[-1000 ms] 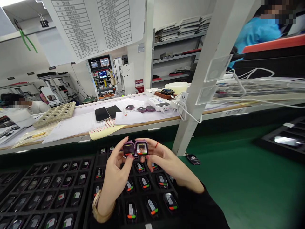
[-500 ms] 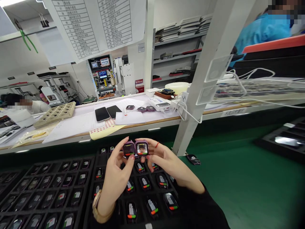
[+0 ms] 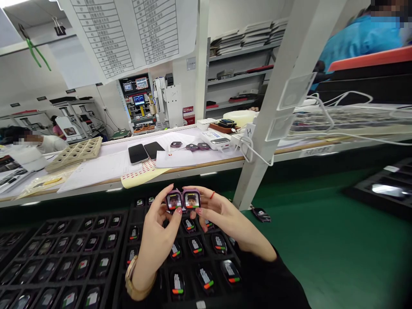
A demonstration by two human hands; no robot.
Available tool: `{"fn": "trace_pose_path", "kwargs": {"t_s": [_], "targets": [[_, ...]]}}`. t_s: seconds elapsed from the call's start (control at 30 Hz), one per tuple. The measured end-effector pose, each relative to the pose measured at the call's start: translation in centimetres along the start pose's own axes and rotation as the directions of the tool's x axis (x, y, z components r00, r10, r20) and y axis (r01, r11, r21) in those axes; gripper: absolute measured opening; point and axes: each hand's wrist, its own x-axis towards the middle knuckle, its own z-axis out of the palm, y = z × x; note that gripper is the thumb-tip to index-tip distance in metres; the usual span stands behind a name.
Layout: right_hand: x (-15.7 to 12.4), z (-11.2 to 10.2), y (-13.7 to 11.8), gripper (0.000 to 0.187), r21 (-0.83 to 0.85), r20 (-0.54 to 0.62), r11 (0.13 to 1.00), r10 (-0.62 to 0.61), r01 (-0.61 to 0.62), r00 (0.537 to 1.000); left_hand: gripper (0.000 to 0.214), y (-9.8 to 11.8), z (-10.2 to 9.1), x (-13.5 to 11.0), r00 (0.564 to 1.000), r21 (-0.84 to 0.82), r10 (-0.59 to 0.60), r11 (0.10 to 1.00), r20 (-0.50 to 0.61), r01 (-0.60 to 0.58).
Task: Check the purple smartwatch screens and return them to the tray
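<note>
My left hand [image 3: 159, 234] pinches a small purple smartwatch body [image 3: 174, 201] with a lit screen. My right hand [image 3: 222, 219] grips a second purple watch body [image 3: 192, 199], whose screen shows a camera picture. The two watches are held side by side, touching, above a black compartment tray [image 3: 193, 246] that holds several more watch bodies with lit screens. A gold watch sits on my left wrist [image 3: 131, 279].
A second black tray [image 3: 58, 257] of watch bodies lies to the left. Behind is a white shelf with two phones [image 3: 144, 152], papers, loose watches [image 3: 193, 147] and a beige holed tray [image 3: 75, 153]. A white post [image 3: 273, 111] rises at right; green mat [image 3: 322, 244] beyond. Other people sit far left and upper right.
The left watch's screen has switched from a coloured display to a camera picture. Both hands have stayed in place.
</note>
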Motion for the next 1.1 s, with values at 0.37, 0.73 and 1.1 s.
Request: {"fn": "trace_pose_path", "kwargs": {"t_s": [0.37,0.73,1.1], "targets": [[-0.23,-0.06,-0.11,0.047,-0.032,-0.031,0.999,-0.017,0.016,0.999,0.050,0.11,0.19,0.18,1.000,-0.005,0.014,1.000,-0.010,-0.014],[-0.23,0.08,-0.10,0.051,-0.010,-0.049,1.000,-0.008,0.007,0.999,0.049,0.19,0.19,-0.07,0.999,0.016,0.015,1.000,-0.034,-0.015],[-0.05,0.20,-0.18,0.053,-0.028,-0.034,1.000,0.013,-0.014,0.999,0.047,0.09,0.12,0.22,0.999,0.016,0.028,1.000,-0.031,-0.027]]}}
